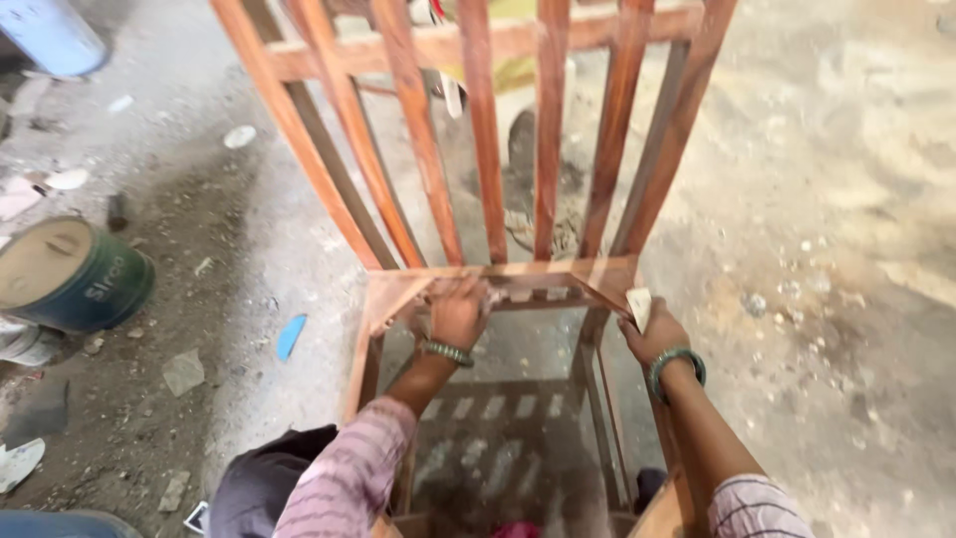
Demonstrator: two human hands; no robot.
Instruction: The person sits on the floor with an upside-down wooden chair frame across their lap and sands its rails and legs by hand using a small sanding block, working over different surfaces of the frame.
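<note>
I look down on a wooden chair frame (478,199) lying on a dusty concrete floor (817,249), its slatted back pointing away from me. My left hand (458,314) grips the seat rail near its middle. My right hand (652,334) rests at the frame's right corner and holds a small pale scrap (638,306), perhaps sandpaper. Both wrists wear green bangles. A green tin (70,274) stands well to the left, with a blue chip (290,336) between it and the frame.
</note>
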